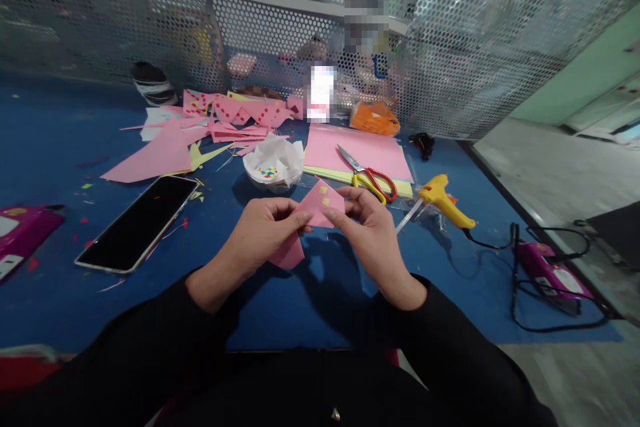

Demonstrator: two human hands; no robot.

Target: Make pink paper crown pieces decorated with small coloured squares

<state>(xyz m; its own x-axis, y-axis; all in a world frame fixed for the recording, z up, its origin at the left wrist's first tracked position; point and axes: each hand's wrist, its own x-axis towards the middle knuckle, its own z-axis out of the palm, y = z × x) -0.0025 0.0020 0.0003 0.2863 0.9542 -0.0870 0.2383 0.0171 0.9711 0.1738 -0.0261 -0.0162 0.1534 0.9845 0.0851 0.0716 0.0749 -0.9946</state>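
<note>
Through my feed I have the left hand point(260, 230) and right hand point(374, 235) pinching opposite sides of the pink paper point(316, 203) over the blue table point(50, 140), a pink flap point(290, 256) slanting below the left.

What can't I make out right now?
In the head view:
- Whether the pink paper with yellow squares joins the pink paper flap below: hidden by the left hand.
- Outer end of the glossy purple object: cut off by the left edge.
- Contents of the bright white screen: pixelated.
- Coloured scraps in the white paper-lined bowl: too small to count.
</note>
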